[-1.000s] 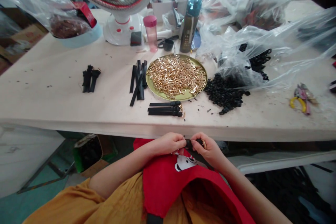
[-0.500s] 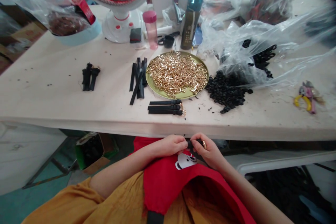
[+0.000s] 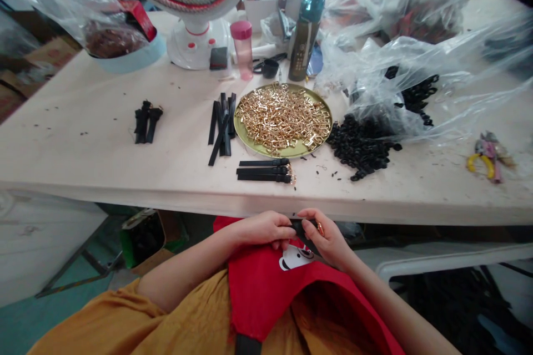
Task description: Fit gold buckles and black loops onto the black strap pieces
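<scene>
Above the red apron (image 3: 258,288), at the table's front edge, my two hands are close together on a short black strap (image 3: 298,227). My left hand (image 3: 268,228) pinches its left end between thumb and fingers. My right hand (image 3: 328,237) has its fingers closed round the other end, hiding most of it. A small gold-coloured metal piece (image 3: 320,228) shows at the right fingers. On the table just beyond lie several finished-looking black straps (image 3: 262,171) with gold buckles at their right ends. Behind them stands a round plate (image 3: 287,152) heaped with gold buckles (image 3: 283,116).
Loose black strips (image 3: 222,127) lie left of the plate, a black strap bundle (image 3: 146,122) farther left. Small black loops (image 3: 360,147) spill from a clear plastic bag (image 3: 387,105). Yellow-handled pliers (image 3: 481,165) lie far right. A fan (image 3: 187,44), pink cup (image 3: 242,50) and bottle (image 3: 303,39) stand behind.
The left hand has shifted slightly left and its lower fingers now show beneath. The right hand has turned a little, and more of the black strap shows between the hands.
</scene>
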{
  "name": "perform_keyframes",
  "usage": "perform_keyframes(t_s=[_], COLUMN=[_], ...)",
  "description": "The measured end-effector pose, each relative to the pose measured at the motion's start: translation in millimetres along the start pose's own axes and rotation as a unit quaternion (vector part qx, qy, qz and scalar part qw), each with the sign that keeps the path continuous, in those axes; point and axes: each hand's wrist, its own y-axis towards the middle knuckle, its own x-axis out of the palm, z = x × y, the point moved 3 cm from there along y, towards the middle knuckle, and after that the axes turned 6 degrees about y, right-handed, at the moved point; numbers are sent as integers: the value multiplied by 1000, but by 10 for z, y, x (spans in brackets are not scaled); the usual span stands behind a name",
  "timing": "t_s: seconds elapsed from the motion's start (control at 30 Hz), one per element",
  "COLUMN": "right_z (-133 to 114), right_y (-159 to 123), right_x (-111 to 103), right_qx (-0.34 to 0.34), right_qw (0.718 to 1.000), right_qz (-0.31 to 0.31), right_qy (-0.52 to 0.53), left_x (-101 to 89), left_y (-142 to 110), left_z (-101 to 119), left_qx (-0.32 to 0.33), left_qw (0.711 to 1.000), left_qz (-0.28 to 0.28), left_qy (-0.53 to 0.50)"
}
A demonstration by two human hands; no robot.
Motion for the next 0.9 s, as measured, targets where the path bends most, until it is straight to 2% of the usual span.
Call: perform_keyframes(t_s=[0.13,0.23,0.37,0.5,0.63,0.7,0.77,0.83,0.9], right_z=[-54,-57,-13,-44,-57,-21,39,99,138], right_y=[6,1,-2,-1,-10,-15,-17,-14,-2], right_x=[5,3,4,-3,-7,1,15,39,71], right_qx=[-25,-52,-37,-28,-17,-8,12,34,42], right_qw=[1000,997,997,997,995,997,999,997,996], right_qz=[-18,-48,-56,-74,-90,-65,-14,33,53], right_qy=[2,-22,-41,-11,26,37,48,56,56], left_x=[2,46,55,51,81,82,62,36,18], left_y=[-13,15,-6,-47,19,61,79,75,68], left_z=[8,8,-11,-38,-53,-46,-30,-10,0], left_qx=[15,28,27,23,7,2,9,24,34], left_qw=[999,999,999,1000,1000,999,999,998,998], left_qz=[31,32,18,-3,10,28,47,50,47], left_qy=[-4,11,11,-6,-24,-21,-3,18,28])
